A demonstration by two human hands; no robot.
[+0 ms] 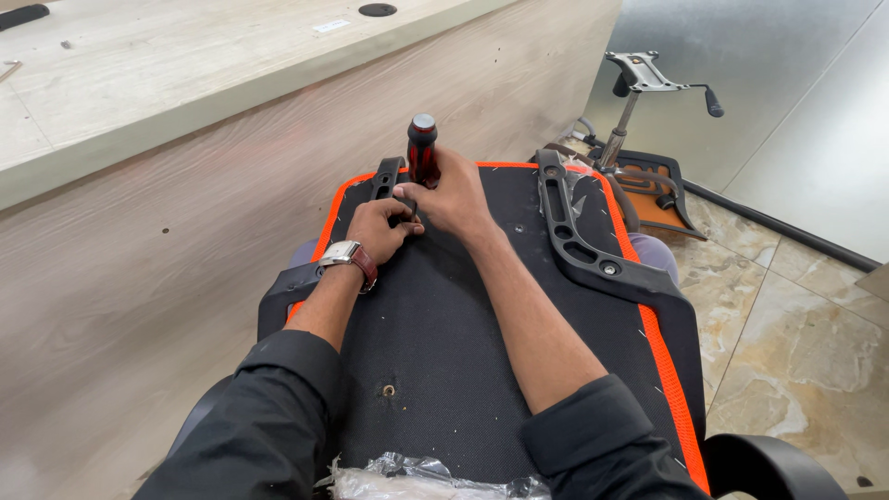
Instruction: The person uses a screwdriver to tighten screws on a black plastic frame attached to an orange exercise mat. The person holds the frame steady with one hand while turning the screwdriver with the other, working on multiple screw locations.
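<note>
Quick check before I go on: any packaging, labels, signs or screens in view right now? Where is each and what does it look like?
Clear plastic wrapping: crumpled, transparent, at the near edge of the upturned chair seat, between the person's sleeves.
Small label: pale rectangular sticker, flat on the wooden desk top near a round black cable hole; too small to make out.
No signs or screens in view.

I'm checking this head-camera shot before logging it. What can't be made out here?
- Tip of the red-handled screwdriver: hidden by the right hand.
- Fastener under it, if any: covered by the left hand and right hand.
- Left black plastic armrest bracket: mostly behind both hands.
- Crinkled clear plastic wrap: cut off by the bottom edge.
</note>
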